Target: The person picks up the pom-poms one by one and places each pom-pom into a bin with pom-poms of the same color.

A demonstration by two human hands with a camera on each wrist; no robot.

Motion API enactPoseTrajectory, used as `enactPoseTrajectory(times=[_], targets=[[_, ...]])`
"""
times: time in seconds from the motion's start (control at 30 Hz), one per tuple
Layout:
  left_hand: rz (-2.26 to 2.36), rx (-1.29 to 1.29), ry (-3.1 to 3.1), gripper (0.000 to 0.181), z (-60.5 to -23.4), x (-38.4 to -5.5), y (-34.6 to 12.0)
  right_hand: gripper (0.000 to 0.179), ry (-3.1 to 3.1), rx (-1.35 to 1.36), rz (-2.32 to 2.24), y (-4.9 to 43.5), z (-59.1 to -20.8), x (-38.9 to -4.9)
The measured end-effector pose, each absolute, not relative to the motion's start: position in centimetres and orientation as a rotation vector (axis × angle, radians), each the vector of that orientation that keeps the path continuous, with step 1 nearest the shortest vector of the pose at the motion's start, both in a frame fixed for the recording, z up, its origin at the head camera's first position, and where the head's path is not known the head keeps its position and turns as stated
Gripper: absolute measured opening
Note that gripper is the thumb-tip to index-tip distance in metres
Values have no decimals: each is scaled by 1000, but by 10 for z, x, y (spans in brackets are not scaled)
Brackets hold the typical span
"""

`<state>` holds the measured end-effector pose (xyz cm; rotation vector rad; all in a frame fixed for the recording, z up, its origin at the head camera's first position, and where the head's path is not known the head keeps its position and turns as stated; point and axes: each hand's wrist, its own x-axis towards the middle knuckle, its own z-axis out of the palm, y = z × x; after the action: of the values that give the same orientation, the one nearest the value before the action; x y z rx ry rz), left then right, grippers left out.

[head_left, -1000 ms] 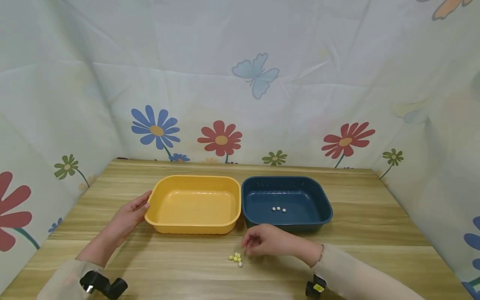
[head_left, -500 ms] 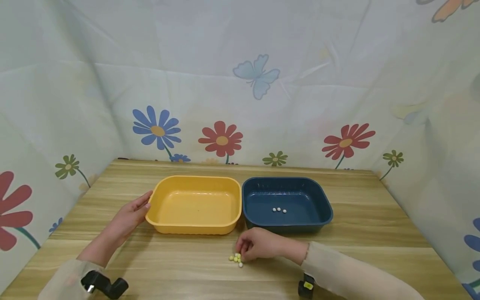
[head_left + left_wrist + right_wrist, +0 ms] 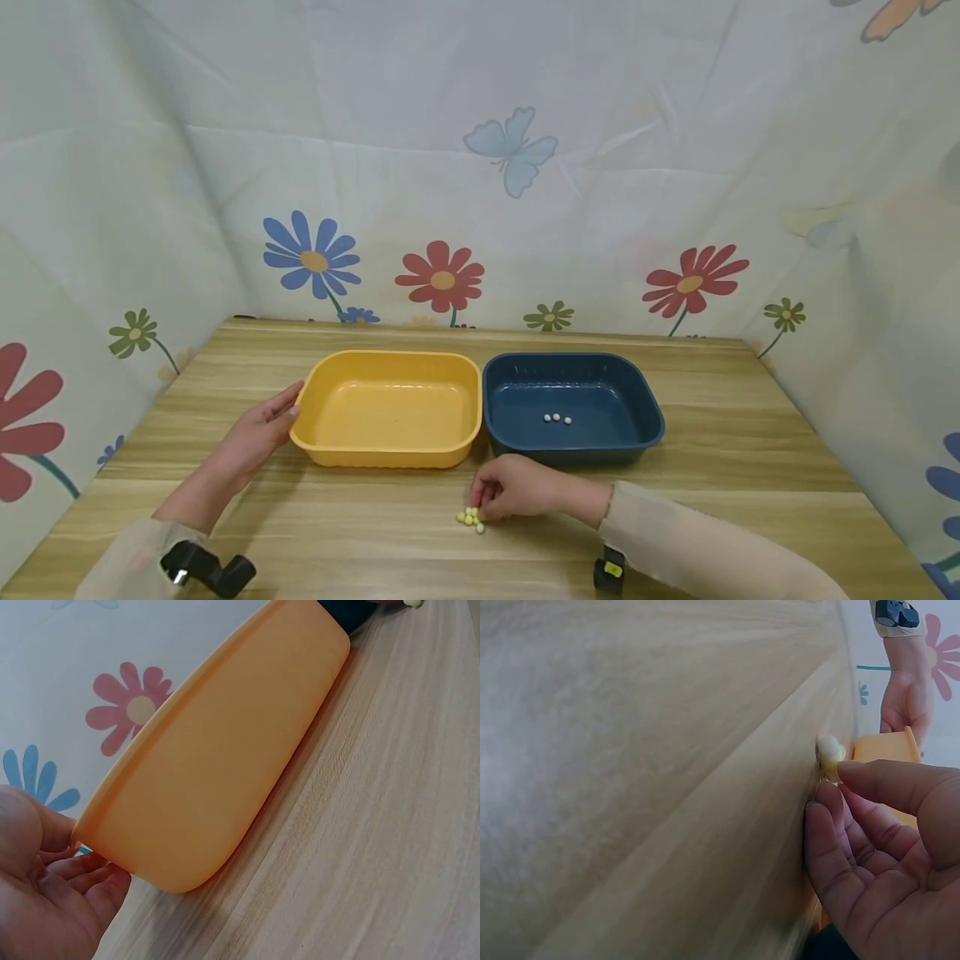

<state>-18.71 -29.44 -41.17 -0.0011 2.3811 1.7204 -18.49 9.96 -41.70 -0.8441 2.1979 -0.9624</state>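
My left hand [image 3: 258, 429] rests at the left end of a yellow plastic tub [image 3: 386, 459]. In the left wrist view its thumb lies at the rim, and its loosely bent fingers lie along the outer wall. My right hand [image 3: 517, 487] is low over the table at a small cluster of yellow and white balls [image 3: 469, 517], in front of the tubs. Thumb and forefinger pinch a small yellow ball [image 3: 831, 769] at the cluster's right side, mostly covering it. A white ball [image 3: 481, 528] lies at the cluster's near edge.
A dark blue tub [image 3: 577, 456] stands right beside the yellow one, with three white balls [image 3: 557, 417] on its floor. The wood-grain table [image 3: 360, 542] ends at a flower-printed cloth [image 3: 570, 225] behind and at both sides.
My right hand has moved left and down onto the cluster, and its fingertips have closed on a yellow ball. The left hand stays at the yellow tub.
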Motion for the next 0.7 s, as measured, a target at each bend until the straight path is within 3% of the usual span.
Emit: enactPoseTrajectory(times=[0.7], targets=[[1740,5,2369,62,-415,-189,-297,8,2282,-889,-926,93,-419,-182]])
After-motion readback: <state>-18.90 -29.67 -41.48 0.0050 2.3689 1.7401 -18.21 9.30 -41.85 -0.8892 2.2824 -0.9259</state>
